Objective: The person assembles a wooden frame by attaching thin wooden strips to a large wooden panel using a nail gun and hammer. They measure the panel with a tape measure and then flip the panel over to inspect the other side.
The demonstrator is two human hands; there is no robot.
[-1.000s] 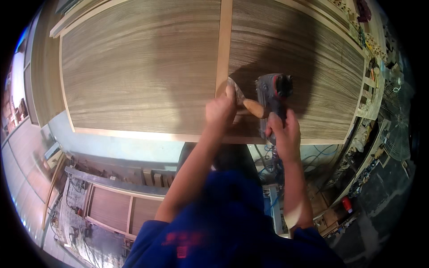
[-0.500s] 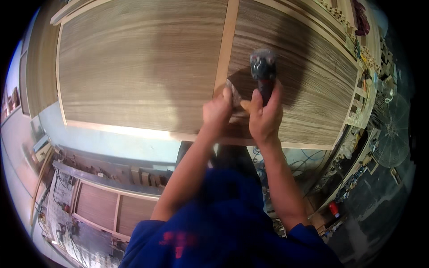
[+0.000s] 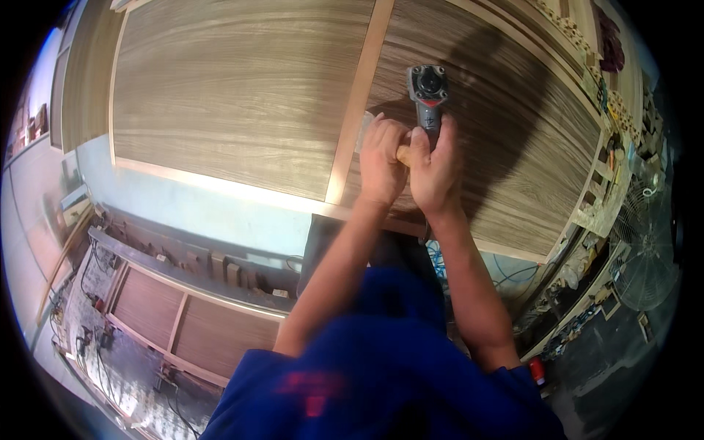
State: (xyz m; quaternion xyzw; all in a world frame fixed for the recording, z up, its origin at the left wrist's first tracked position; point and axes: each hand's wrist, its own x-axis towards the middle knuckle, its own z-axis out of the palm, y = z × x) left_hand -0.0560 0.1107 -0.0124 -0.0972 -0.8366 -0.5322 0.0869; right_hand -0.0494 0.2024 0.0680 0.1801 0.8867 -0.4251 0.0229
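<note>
In my right hand [image 3: 437, 172] is a dark grey and black nail gun [image 3: 428, 92], its bolted round cap facing up and my fingers closed round its grip. My left hand [image 3: 384, 158], right beside it, is closed on what looks like a scraper [image 3: 364, 133]. The pale flat end shows past the knuckles, and a tan handle end [image 3: 403, 155] pokes out toward my right thumb; the fingers cover the middle. Both hands are over a wood-grain panel [image 3: 506, 147], just right of the light wooden strip [image 3: 355, 110] that divides it.
A light wooden edge strip [image 3: 242, 191] borders the panel in front of me. Offcuts and clutter [image 3: 605, 172] line the right side, with a wire fan guard [image 3: 645, 242] beyond. Lower left lies another framed panel [image 3: 220, 334]. Blue hoses [image 3: 513, 273] hang below the panel.
The left hand has turned and come closer to the right hand, and the scraper's pale end now points left. The nail gun has risen slightly. The view has shifted a little.
</note>
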